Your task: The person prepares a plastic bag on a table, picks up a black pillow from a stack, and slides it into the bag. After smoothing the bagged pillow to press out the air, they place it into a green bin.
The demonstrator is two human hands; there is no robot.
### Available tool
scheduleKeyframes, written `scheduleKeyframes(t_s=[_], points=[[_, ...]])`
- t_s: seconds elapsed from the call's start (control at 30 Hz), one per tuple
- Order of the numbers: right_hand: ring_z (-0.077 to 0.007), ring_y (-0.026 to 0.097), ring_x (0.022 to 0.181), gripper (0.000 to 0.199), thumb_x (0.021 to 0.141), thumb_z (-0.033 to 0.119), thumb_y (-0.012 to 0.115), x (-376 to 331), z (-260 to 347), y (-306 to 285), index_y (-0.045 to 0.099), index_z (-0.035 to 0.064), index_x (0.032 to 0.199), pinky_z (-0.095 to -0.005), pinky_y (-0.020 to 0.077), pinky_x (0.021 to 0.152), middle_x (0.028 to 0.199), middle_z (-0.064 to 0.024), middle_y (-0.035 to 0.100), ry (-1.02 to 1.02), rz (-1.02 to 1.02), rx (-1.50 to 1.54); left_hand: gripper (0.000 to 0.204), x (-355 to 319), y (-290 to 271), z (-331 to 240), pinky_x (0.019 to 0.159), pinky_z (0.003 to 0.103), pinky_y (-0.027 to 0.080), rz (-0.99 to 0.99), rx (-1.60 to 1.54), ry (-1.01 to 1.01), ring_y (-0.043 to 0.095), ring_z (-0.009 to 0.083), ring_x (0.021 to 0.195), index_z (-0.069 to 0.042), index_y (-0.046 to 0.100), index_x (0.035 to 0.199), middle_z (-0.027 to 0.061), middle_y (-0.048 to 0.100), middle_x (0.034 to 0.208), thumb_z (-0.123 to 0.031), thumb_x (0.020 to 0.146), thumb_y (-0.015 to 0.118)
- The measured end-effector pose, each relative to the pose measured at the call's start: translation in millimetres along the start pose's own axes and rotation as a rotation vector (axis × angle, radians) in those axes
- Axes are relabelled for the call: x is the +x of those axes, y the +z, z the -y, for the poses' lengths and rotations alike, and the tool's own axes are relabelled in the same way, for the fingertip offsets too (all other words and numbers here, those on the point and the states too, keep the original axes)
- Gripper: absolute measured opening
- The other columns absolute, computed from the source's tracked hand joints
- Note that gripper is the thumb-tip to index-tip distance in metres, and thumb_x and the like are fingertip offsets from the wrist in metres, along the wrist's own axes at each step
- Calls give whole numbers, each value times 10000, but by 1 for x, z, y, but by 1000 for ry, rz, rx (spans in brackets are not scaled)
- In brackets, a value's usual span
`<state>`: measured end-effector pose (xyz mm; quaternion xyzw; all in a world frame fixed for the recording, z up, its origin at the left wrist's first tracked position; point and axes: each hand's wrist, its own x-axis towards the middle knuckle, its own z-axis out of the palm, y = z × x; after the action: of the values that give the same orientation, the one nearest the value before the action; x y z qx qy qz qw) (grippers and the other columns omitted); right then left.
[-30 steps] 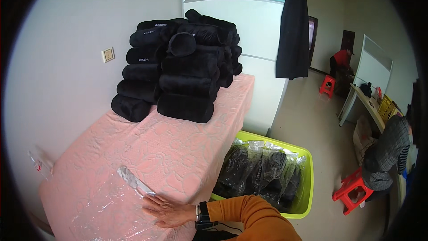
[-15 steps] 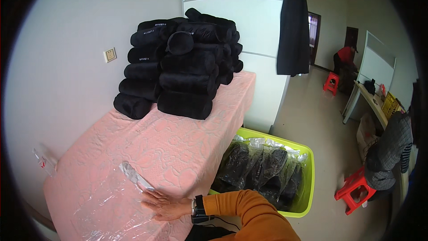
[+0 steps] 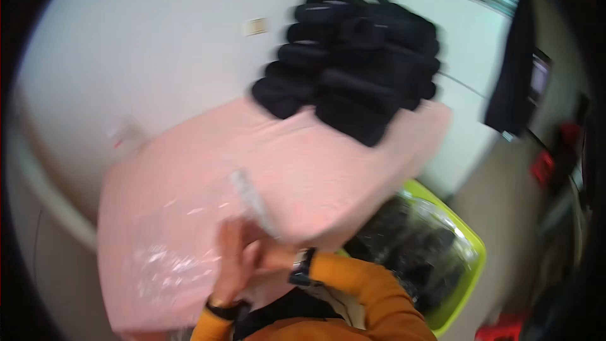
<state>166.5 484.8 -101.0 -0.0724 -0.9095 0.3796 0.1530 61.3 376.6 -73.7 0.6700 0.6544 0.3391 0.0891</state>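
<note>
My left hand (image 3: 233,259) is over the near part of the pink-covered table (image 3: 303,196), at the edge of a clear plastic bag (image 3: 170,265). Though blurred, its fingers look stretched out, with the thumb apart. My right hand (image 3: 273,254) comes in from the right, close against the left; its fingers are partly hidden behind the left hand and smeared by motion. The bag lies flat, with a whitish strip (image 3: 249,196) along its far right side, just beyond my hands. Whether either hand pinches the plastic cannot be made out.
Black cylindrical cushions (image 3: 360,63) are stacked at the table's far end. Right of the table stands a lime-green bin (image 3: 476,265) holding dark items in clear plastic. A dark garment (image 3: 514,69) hangs by the white partition (image 3: 467,57). A red stool (image 3: 502,328) is at lower right.
My left hand has come into view beside the right. The right hand no longer lies flat and spread on the plastic. The whole view has swung left and tilted, with blur.
</note>
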Motion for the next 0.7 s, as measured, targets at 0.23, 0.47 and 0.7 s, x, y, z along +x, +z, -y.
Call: scheduleKeyframes(t_s=[0.23,0.47,0.7], points=[[-410,246,1376,791,830,393,631,-187,6,-130,305,9,1440,-534,156,1132,1487,-234,291,735,-240,-821,636,111,144,-105,1083,545,235,102,-134,348,304,408,1344,-57,340,1434,222,304,1480,-392,925,521],[-432,174,1411,809,848,381,612,-238,53,-154,264,-56,1433,-542,117,1142,1503,-270,226,869,-348,-837,757,147,136,-15,1077,617,205,-45,279,493,281,368,1383,-29,328,1440,202,295,1496,-559,918,466],[-440,161,1411,804,863,374,608,-203,37,-151,245,-52,1440,-541,120,1145,1506,-274,207,817,-336,-768,736,155,11,127,1038,660,235,92,628,19,280,376,1388,1,321,1433,206,310,1495,-521,932,455]])
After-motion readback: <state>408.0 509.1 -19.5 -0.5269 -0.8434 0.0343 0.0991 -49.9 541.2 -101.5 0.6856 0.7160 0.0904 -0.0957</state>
